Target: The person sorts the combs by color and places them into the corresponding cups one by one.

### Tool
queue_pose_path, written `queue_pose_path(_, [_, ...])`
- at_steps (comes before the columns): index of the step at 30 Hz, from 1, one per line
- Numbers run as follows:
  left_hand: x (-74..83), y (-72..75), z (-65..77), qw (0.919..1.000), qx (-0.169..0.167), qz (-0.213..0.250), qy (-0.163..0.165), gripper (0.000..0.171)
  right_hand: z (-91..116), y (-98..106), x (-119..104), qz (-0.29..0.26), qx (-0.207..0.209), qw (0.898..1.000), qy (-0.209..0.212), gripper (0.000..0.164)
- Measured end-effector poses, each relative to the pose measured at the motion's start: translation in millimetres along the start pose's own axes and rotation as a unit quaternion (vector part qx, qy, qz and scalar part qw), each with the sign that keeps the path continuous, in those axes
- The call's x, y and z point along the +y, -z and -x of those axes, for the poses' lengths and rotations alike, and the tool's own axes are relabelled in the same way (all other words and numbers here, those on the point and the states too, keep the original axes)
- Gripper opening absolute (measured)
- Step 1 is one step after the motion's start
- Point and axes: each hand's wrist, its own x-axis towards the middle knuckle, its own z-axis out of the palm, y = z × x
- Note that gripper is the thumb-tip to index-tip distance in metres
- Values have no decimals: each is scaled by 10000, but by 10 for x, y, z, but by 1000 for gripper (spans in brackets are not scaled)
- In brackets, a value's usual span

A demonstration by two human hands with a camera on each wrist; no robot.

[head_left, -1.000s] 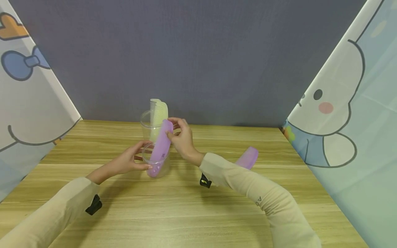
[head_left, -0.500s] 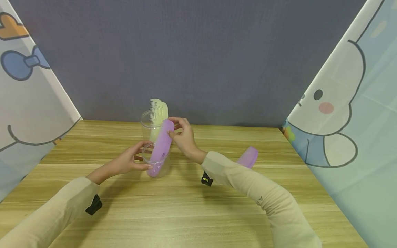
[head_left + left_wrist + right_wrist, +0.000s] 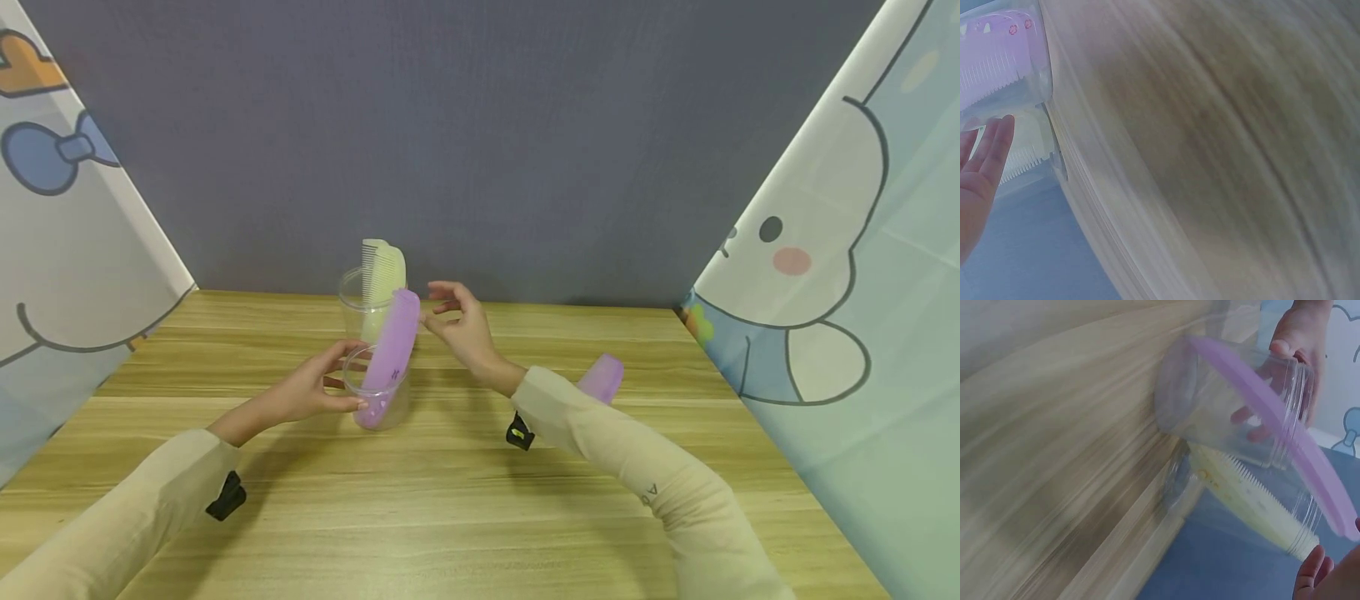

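Note:
A purple comb [image 3: 393, 343] stands tilted inside the nearer clear plastic jar [image 3: 402, 408], its upper end leaning out over the rim. My left hand [image 3: 309, 390] holds this jar from the left, thumb at the near side and fingers round the far side. Just right of the comb's top, my right hand [image 3: 467, 332] is apart from it, fingers loosely bent with nothing between them. Behind stands a second clear jar [image 3: 350, 315] with a pale yellow comb [image 3: 386, 271] upright in it. In the right wrist view, the purple comb [image 3: 1260, 394] slants across the jar.
Another purple comb [image 3: 602, 378] lies on the wooden table [image 3: 420, 517] at the right, partly hidden by my right sleeve. A dark grey panel [image 3: 480, 150] rises along the table's back edge. Cartoon-printed sheets [image 3: 802, 333] flank both sides.
My right hand has let go of the purple comb and moved right, away from it. The comb stays leaning in the nearer jar. My left hand has not moved.

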Motion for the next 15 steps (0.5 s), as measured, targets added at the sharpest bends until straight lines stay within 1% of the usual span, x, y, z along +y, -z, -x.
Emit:
queue_pose_path(3, [2,3,4,10000,-1,4,7,76,11,84,56,34,18,10000,-23,41])
queue_pose_path(5, [-3,3,5,10000,6,3,2,76,23,154,99,32,-56,9999,-117,42])
queue_pose_path(10, [-17,1,2,10000,42,5,-40,77,70,344,249,153,-49,9996,-248,41])
queue_pose_path(14, [-17,3,0,10000,50,-2,-52,77,120,522,390,367,88,9992,-159,36])
queue_pose_path(15, [-16,3,0,10000,49,-8,-51,77,132,570,428,408,137,9991,-54,35])
